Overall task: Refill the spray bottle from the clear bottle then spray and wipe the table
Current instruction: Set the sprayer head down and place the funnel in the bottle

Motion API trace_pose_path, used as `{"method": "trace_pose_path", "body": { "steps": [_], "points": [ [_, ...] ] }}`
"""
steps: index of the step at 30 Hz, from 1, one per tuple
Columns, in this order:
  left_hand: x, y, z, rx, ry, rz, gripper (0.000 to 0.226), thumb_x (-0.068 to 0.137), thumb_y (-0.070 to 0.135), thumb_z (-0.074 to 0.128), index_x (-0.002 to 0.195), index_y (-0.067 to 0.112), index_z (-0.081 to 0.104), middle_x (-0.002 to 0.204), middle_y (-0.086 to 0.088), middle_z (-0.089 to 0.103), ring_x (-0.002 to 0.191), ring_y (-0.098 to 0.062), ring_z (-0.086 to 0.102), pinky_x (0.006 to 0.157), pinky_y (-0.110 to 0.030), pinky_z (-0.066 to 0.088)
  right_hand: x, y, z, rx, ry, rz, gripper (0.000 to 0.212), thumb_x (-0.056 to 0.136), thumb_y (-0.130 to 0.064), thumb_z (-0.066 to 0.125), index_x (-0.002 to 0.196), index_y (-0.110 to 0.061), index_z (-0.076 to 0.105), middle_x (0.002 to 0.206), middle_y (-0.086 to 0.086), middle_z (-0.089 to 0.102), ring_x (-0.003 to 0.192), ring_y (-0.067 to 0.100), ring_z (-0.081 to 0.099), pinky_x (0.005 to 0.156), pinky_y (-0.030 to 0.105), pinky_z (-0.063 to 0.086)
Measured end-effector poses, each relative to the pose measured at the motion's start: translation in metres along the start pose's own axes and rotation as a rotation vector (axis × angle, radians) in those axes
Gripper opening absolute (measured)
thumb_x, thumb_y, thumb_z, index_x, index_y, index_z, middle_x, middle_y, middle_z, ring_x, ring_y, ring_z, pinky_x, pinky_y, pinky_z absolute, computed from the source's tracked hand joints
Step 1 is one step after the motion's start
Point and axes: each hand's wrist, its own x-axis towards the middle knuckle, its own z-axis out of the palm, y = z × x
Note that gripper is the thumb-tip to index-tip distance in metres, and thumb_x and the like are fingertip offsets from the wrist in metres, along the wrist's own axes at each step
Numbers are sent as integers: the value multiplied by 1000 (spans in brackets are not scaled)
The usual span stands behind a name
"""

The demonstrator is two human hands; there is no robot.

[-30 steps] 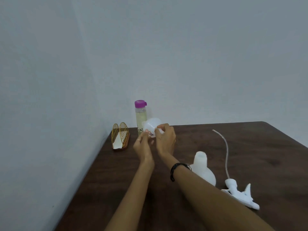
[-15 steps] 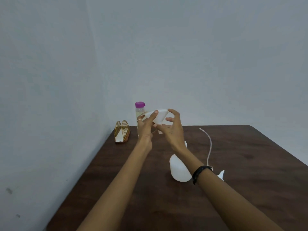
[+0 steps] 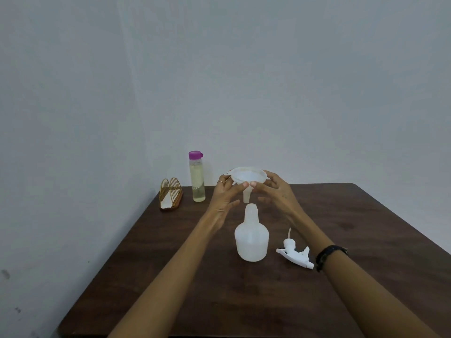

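Note:
A white funnel point(image 3: 247, 176) hangs upright just above the open neck of the white spray bottle point(image 3: 251, 236), its spout a little short of the opening. My left hand point(image 3: 225, 193) and my right hand point(image 3: 275, 190) hold the funnel's rim from either side, thumbs meeting in front. The spray bottle stands on the dark wooden table point(image 3: 170, 276). Its white trigger head point(image 3: 295, 255) with the tube lies on the table to the bottle's right. The clear bottle point(image 3: 196, 178) with a purple cap holds pale liquid and stands at the back left.
A gold wire napkin holder point(image 3: 170, 196) with a white napkin stands at the table's back left corner, next to the clear bottle. Grey walls close the left side and the back. The table's right edge slants away at the right.
The funnel has come from near the clear bottle to above the spray bottle's neck and turned upright, held in both hands. The view has shifted.

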Motion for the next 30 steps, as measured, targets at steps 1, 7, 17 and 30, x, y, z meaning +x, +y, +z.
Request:
{"method": "trace_pose_path", "body": {
  "steps": [1,7,17,30],
  "points": [
    [0,0,1,16,15,-11,44,85,23,65,124,22,45,111,13,63,112,-15,54,98,-47,44,0,1,-2,-5,-1,4,53,82,-25,70,130,-16,50,120,7,63,108,19,62,78,26,56],
    [-1,-4,6,64,55,-34,41,86,27,63,124,26,46,113,12,59,116,-15,48,106,-52,35,1,8,-10,-47,2,28,50,82,-26,70,127,-19,50,118,4,63,110,19,59,90,36,52],
    [-7,-16,5,54,33,-72,44,86,24,62,126,27,44,116,12,59,113,-11,48,98,-40,34,-1,17,-11,-68,6,43,42,81,-18,71,119,-19,53,103,-9,63,92,0,60,75,16,48],
    [-16,-30,1,54,-2,-61,48,88,18,59,133,17,42,121,5,58,100,0,54,75,-15,42,-11,37,-7,-81,24,26,52,80,-25,72,128,-20,52,118,-6,63,115,13,58,79,15,48]
  ]
}}
